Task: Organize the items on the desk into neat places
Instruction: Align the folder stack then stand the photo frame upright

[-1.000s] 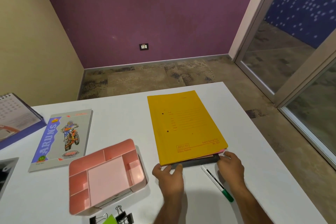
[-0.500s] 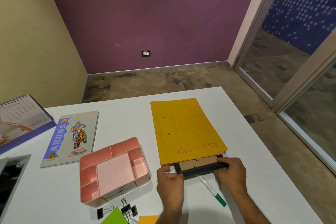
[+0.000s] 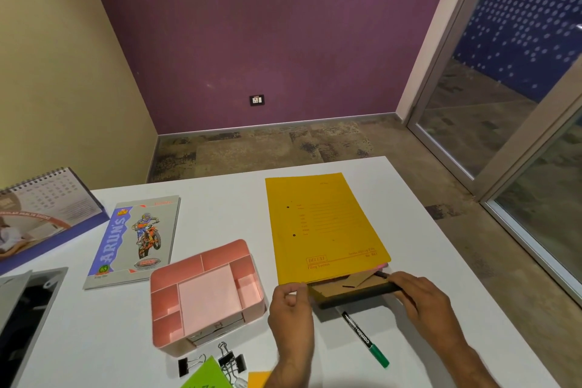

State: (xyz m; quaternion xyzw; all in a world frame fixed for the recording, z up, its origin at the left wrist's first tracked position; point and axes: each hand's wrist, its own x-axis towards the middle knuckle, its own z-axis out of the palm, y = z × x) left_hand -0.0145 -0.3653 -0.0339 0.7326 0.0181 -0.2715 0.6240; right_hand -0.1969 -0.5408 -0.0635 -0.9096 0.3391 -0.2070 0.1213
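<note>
Yellow "DELUXE Filing System" folder point(image 3: 324, 227) on black-framed board point(image 3: 352, 291); left hand point(image 3: 291, 315) pinches the folder's corner, right hand point(image 3: 422, 302) grips the board's edge. "ARUN'S" notebook point(image 3: 132, 241); "camlin" marker point(image 3: 365, 339).

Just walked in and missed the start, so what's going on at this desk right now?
A person is tidying a white desk. Both hands are at the near edge of a yellow folder: the left hand pinches its corner, and the right hand holds a black-edged board sticking out from under it. A green pen lies just in front. A pink tray, a notebook, a calendar and binder clips sit to the left, untouched.
</note>
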